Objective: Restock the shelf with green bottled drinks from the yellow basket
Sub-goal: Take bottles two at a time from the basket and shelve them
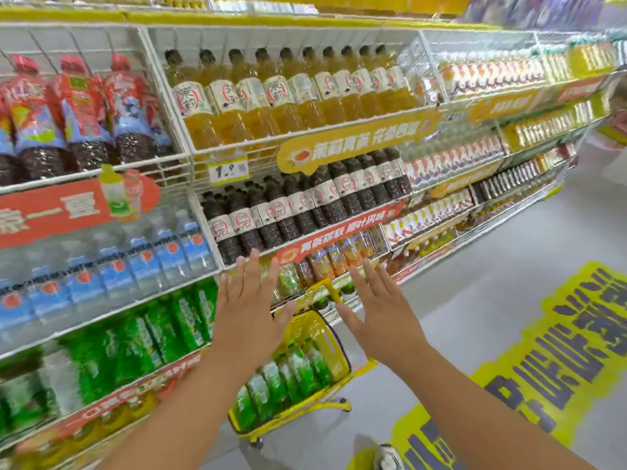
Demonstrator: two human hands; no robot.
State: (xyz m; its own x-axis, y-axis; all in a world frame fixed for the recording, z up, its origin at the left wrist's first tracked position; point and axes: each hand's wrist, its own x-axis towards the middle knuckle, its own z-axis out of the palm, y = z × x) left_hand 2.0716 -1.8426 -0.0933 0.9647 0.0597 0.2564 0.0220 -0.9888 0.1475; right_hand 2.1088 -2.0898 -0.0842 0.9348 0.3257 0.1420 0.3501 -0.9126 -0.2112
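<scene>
**Both hands held flat above a basket of green bottles**

On the far left, red-capped bottles (78, 113) fill the top wire shelf, with blue-labelled water bottles (112, 273) in the row beneath them. Lower still, near the left edge, shelved green bottles (142, 337) stand packed together on the shelf (101, 320), blurred by motion. To their right, yellow tea bottles (271, 96) line the upper rack, and dark tea bottles (298, 205) sit one level down.

Near the middle, the person's left hand (246, 310) is raised with its fingers straight and spread, gripping nothing. Just right of that forearm and below both hands, the yellow basket (319, 330) stands on the grey floor (475, 300) close to the shelving, and the green bottled drinks (288, 378) lie side by side inside it. The right hand (380, 317) hovers beside the left, fingers likewise extended and apart, palm down, empty. Farther right, a yellow floor graphic (543, 351) covers part of the aisle.
</scene>
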